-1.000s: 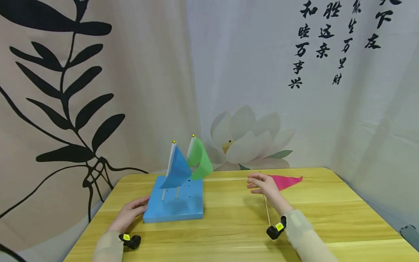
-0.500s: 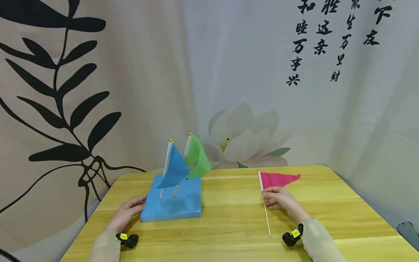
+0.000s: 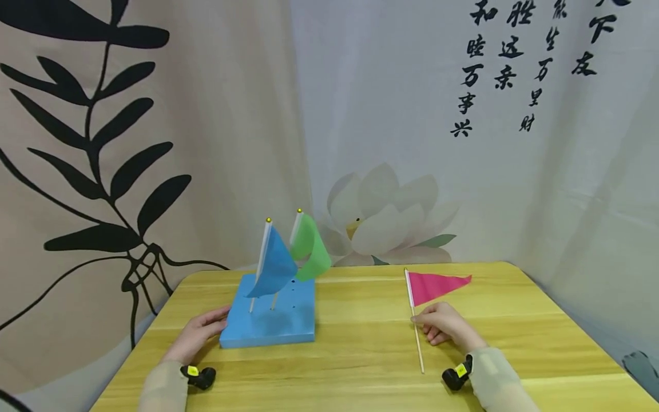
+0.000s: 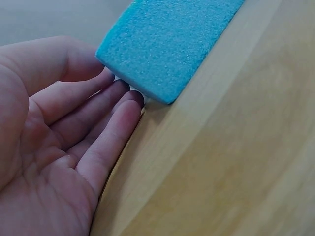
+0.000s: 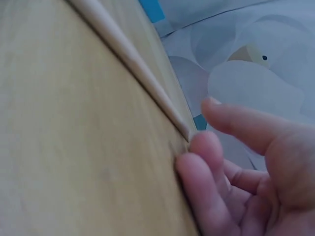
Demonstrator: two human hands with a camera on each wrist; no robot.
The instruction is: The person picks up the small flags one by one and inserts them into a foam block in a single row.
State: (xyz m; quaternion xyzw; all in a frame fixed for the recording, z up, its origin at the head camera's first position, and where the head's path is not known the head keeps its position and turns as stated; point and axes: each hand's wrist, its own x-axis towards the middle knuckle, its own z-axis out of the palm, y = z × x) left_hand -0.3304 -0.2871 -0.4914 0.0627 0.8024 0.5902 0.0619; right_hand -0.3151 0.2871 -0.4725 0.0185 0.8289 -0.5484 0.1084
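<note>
Hand slides down the stick
The right hand moved from the pink flag toward the person, along its stick.

A foam block sits on the left half of the table, with two flags standing in it side by side. The left hand rests against the block's near-left corner. Well apart to the right, a third flag lies flat on the table, with the right hand at its stick.
</note>
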